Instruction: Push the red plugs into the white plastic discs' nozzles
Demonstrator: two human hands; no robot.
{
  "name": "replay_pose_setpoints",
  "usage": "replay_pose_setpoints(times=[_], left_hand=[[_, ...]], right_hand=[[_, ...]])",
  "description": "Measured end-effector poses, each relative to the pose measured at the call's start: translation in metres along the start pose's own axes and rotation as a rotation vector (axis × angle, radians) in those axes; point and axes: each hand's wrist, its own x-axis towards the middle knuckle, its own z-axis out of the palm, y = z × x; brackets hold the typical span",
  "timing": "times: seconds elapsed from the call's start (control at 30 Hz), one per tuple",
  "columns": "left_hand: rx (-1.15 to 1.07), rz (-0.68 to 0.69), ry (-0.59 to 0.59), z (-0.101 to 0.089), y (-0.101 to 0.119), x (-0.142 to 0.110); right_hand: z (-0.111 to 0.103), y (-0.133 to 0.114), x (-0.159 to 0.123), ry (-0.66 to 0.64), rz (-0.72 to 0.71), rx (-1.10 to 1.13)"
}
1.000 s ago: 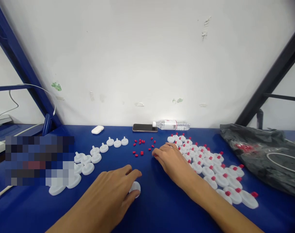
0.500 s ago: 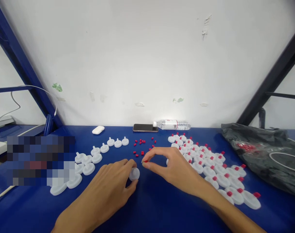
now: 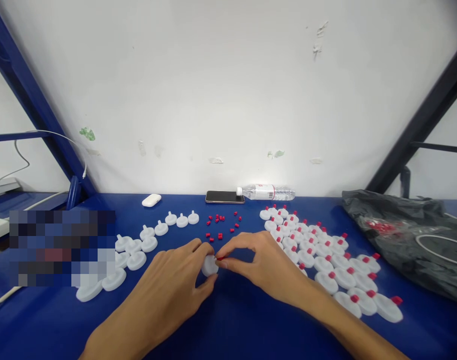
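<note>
Basically, hands close together, both busy, low-centre over the blue table (image 3: 228, 325). Left hand (image 3: 171, 275) has a white plastic disc (image 3: 209, 267) between thumb and fingers, tilted, likely to steady it and leave its 2 o'clock edge accessible. Right hand (image 3: 266, 265) pinches a small red plastic cap (image 3: 219, 258) by thumb and fingertip, right at that edge; small part, so fingertip grip makes sense. Can't tell whether it's seated; fingers hide the contact.

Clock directions from the held disc: 3 to 4 and round up to 2 o'clock, white discs with red tips (image 3: 326, 282) packed tight, probably grouped to save room. At 9 to 11, white discs with bare stems (image 3: 136, 260), flat side down, mostly stem up, in left-hand reach. Pixelation covers some of 9 o'clock.

Loose red caps (image 3: 219, 236) scattered near 12 to 1, handy for right fingers. Black plastic bag (image 3: 408, 250), 2 to 3, with more red bits in clear wrap on it.

Farthest: white rounded case (image 3: 151, 200) at 10 to 11, dark phone (image 3: 224, 197) at 12, clear bottle (image 3: 264, 192) on its side at 1 to 2, likely parked by the wall for working space.
</note>
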Motion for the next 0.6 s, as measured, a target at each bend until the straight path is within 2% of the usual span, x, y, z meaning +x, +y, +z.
replay_pose_setpoints(times=[0.17, 0.3, 0.4, 0.47, 0.6], left_hand=[[-0.032, 0.036, 0.039, -0.0023, 0.0, 0.0001], [-0.048, 0.098, 0.069, -0.0067, 0.0055, -0.0008], [-0.047, 0.14, 0.117, -0.0057, 0.0085, -0.0016], [-0.04, 0.171, 0.152, -0.0027, 0.0089, -0.0014], [-0.01, 0.186, 0.147, 0.0028, 0.0077, 0.0015]], right_hand=[[-0.0038, -0.0018, 0.0005, -0.077, 0.068, 0.311], [-0.0057, -0.0002, -0.0002, -0.175, 0.261, 0.708], [-0.0033, 0.0028, -0.002, -0.28, 0.321, 0.963], [-0.0007, 0.0038, -0.0029, -0.327, 0.319, 1.008], [0.0032, 0.0025, -0.0015, -0.268, 0.296, 0.9]])
